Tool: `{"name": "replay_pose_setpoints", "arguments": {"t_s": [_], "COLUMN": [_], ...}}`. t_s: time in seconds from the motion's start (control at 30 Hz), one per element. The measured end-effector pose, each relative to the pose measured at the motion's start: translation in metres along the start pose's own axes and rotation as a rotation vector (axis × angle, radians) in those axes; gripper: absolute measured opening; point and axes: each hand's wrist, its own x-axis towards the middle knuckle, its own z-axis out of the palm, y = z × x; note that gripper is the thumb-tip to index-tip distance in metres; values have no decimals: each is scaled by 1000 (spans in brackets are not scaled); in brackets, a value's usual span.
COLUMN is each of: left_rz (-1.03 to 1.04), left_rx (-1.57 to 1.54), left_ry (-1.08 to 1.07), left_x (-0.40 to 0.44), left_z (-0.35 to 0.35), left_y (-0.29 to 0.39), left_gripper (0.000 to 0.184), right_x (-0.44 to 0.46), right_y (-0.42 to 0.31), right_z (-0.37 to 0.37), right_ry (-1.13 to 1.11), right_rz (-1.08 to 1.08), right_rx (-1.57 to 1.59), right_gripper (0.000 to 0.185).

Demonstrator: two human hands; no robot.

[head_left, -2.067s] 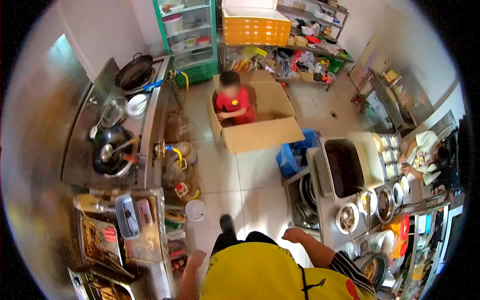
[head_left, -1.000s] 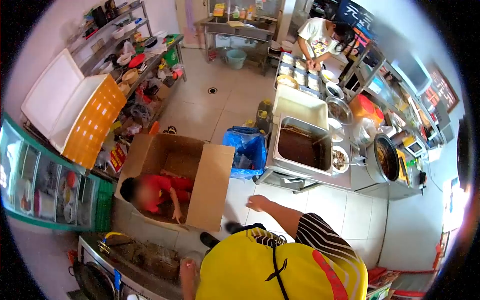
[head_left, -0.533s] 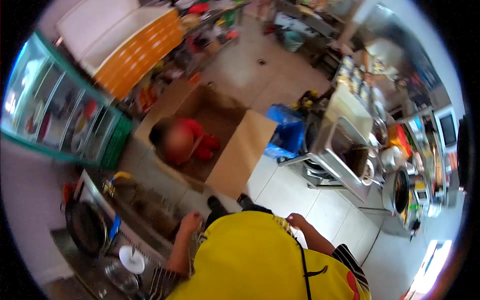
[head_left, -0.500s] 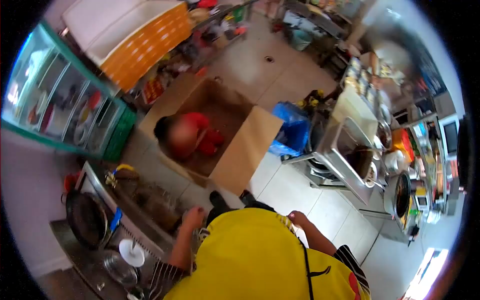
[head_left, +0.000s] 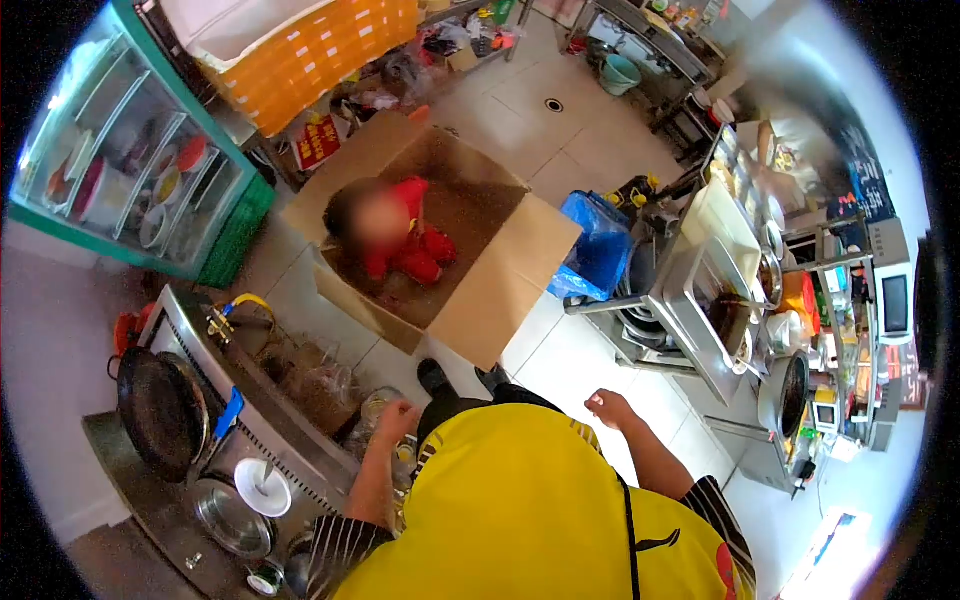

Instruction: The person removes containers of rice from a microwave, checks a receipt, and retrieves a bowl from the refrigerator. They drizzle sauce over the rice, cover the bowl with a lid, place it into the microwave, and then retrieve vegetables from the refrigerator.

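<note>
My left hand (head_left: 398, 420) hangs at the left of my yellow apron, its fingers curled, beside the metal counter's edge; what it holds, if anything, is hidden. My right hand (head_left: 608, 408) hangs at the right of the apron above the pale floor, fingers loosely bent, with no object visible in it. In front of my feet stands an open cardboard box (head_left: 500, 285) with its flaps folded out. A person in red (head_left: 415, 250) sits inside it, near the box's left side.
A green-framed glass fridge (head_left: 225, 225) and an orange-sided foam box (head_left: 320, 60) stand at upper left. The left counter (head_left: 310, 460) holds a black wok (head_left: 160, 415). A blue-lined bin (head_left: 600, 245) stands beside the right worktable, which carries a metal tray (head_left: 705, 300).
The view has swung about, and the box now lies straight ahead of my feet. The seated person's arms and posture have shifted. Both my hands remain low at my sides.
</note>
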Motion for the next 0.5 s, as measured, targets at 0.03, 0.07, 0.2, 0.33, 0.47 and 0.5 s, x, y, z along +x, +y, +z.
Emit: {"name": "replay_pose_setpoints", "arguments": {"t_s": [0.03, 0.07, 0.2, 0.33, 0.47, 0.5], "left_rz": [-10, -105, -175, -188, -222, -236], "left_rx": [-39, 40, 146, -35, 240, 442], "left_ry": [-32, -65, -87, -61, -74, -77], "left_x": [2, 3, 59, 21, -31, -38], "left_z": [0, 0, 13, -4, -3, 2], "left_y": [-7, -14, -120, -55, 60, 81], "left_gripper": [38, 37, 33, 28, 22, 21], "right_x": [-4, -7, -18, -30, -27, -31], "right_y": [0, 1, -5, -24, 21, 33], "right_z": [2, 2, -6, -19, -11, -14], "right_ry": [-9, -17, -167, -173, -23, -64], "right_rz": [7, 14, -120, 40, -126, -55], "right_rx": [-9, -17, -29, -25, -63, -48], "right_gripper": [30, 30, 33, 39, 42, 43]}}
